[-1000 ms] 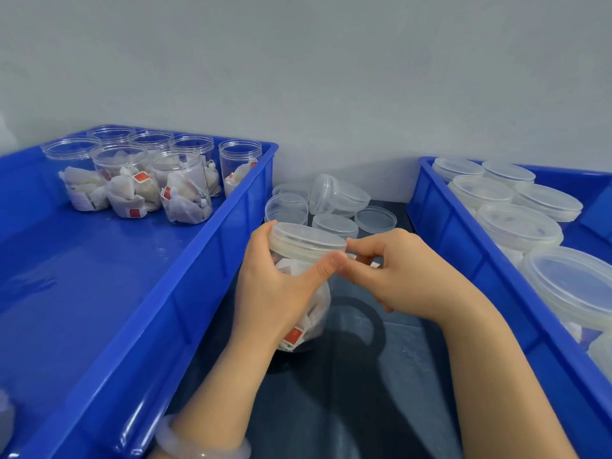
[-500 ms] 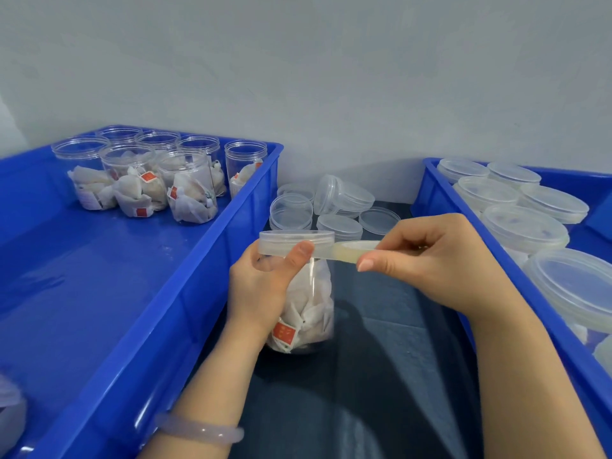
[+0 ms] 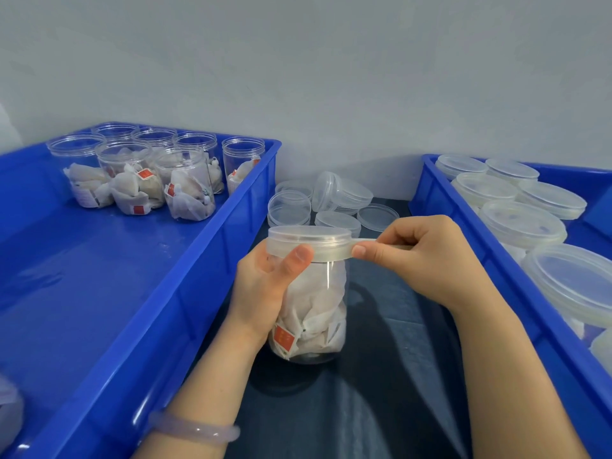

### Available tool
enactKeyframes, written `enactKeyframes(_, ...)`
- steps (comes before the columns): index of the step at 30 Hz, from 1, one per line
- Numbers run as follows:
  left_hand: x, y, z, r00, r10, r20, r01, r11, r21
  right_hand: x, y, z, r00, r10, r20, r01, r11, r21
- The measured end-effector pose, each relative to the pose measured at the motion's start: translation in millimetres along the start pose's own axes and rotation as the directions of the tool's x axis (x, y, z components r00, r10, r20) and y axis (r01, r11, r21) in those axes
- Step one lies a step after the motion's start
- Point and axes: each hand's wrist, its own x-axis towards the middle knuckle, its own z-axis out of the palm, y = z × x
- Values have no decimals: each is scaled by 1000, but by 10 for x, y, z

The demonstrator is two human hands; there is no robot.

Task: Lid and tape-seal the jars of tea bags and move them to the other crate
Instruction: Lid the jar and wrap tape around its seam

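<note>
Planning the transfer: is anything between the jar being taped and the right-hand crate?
Only the near wall of that crate, which the jar must clear, and the right hand pinching tape on that side.

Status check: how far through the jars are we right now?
Done: several lidded jars sit in the right crate. In hand: the left hand grips one jar between the crates, thumb on its lid, while the right hand pinches a tape strip running off the lid's rim; sealing is unfinished. Left: several open jars of tea bags in the left crate, loose lids beside it.
</note>
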Motion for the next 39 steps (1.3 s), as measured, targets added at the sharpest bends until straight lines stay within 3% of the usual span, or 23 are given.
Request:
enactKeyframes(3,-17,4,-20,1000,-20,23,21,999,-37,12,6,23,999,13,36,-12,1000,-27)
enactKeyframes(8,-15,-46,-61,993,-41,108,49,996,-72,28,20,13,946,127,297,-87,986,-146)
enactKeyframes(12,-38,-47,-24,984,-68,162,83,993,-86,-21,-16,-37,898,82,432,-36,993,-114)
enactKeyframes(15,-30,-44,-4,995,82,53,-79,995,-62,-23,-4,-50,926,40,376,-23,999,-49)
enactKeyframes(17,-15,-58,-23,996,82,-29,-84,993,-82,-19,-25,-59,943,22,333,-11,999,-33)
enactKeyframes(21,-24,-48,8,995,93,49,-92,996,-13,-11,-117,13,954,50,297,-3,988,-156)
enactKeyframes(24,-18,-79,36,994,102,-28,-100,992,74,-19,-185,84,941,-11,338,104,961,-257)
enactKeyframes(26,-4,-84,26,987,98,-126,-86,991,98,-34,-215,79,919,-40,393,134,968,-213)
enactKeyframes(29,17,-87,-1,982,99,-160,-90,994,59,-60,-213,7,918,-15,395,70,990,-125)
enactKeyframes(35,22,-58,-26,992,71,-102,-75,997,-37,-63,-170,-86,988,-82,127,78,996,35)
enactKeyframes(39,33,-23,-48,997,57,-49,-62,992,-111,-53,-109,-88,996,-81,36,81,997,17)
